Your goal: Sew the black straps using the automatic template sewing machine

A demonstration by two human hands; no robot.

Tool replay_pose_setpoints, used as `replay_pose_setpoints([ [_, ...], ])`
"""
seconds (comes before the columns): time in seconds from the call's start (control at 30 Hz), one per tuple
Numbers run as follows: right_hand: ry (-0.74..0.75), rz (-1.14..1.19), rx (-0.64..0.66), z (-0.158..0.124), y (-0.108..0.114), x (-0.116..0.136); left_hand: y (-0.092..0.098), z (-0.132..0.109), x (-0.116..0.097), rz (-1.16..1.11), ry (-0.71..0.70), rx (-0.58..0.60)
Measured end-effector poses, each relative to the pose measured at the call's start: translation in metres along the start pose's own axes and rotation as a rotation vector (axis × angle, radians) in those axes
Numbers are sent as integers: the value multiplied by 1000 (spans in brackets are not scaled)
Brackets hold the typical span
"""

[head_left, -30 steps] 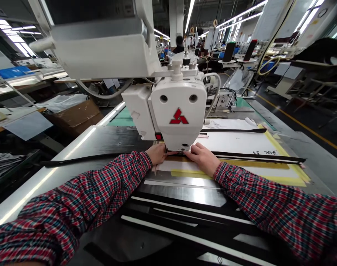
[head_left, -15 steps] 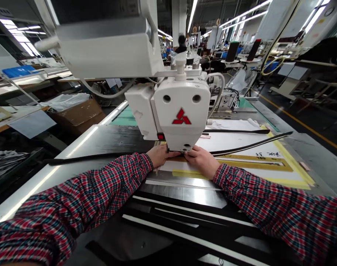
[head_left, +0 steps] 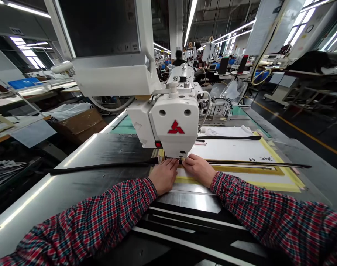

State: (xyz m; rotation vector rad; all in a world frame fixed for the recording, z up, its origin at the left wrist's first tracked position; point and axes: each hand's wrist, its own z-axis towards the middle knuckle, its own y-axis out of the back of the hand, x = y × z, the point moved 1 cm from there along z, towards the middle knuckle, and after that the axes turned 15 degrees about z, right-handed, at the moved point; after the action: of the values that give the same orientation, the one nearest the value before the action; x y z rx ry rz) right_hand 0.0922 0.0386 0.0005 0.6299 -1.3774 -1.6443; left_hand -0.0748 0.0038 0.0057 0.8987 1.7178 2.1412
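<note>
Beneath the white sewing machine head [head_left: 175, 122], both hands work close together at the yellow-edged template. My left hand [head_left: 164, 175] lies palm down, fingers stretched forward and close together, tips touching the dark work near the needle area. Beside it, the bent fingers of my right hand [head_left: 199, 170] press on the near end of a long black fabric strip [head_left: 254, 163], which runs right along the template slot. Another black strip [head_left: 107, 166] extends left over the metal table. The fingertips and the material right under the machine head are partly hidden.
Black strips with white bands [head_left: 190, 244] lie at the table's near edge, below my forearms. A further black strip [head_left: 231, 137] rests on the white template sheet [head_left: 226, 147]. A dark screen [head_left: 102, 29] hangs upper left. A cardboard box [head_left: 79, 123] stands left; a person sits far behind.
The view has tilted up. The right-hand strip, angled away before, now lies straight along the slot. My left hand has shifted nearer me and flattened; my right hand stays by the strip.
</note>
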Motion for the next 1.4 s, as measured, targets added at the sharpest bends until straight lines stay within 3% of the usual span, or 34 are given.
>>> replay_pose_setpoints([
  [0.23, -94, -123, 80, -23, 8, -5, -2, -1, 3, -45, 20, -7],
  [0.5, -98, -139, 108, -23, 9, -7, -3, -1, 4, -24, 11, -6],
  [0.77, -126, -214, 101, -59, 18, -28, -4, -1, 6, -33, 11, -11],
  [1.2, -123, -125, 71, -65, 18, -39, -5, -2, 8, -74, 16, -55],
  [1.4, -99, -87, 108, -64, 20, -40, -7, -2, 8, -58, 5, -19],
])
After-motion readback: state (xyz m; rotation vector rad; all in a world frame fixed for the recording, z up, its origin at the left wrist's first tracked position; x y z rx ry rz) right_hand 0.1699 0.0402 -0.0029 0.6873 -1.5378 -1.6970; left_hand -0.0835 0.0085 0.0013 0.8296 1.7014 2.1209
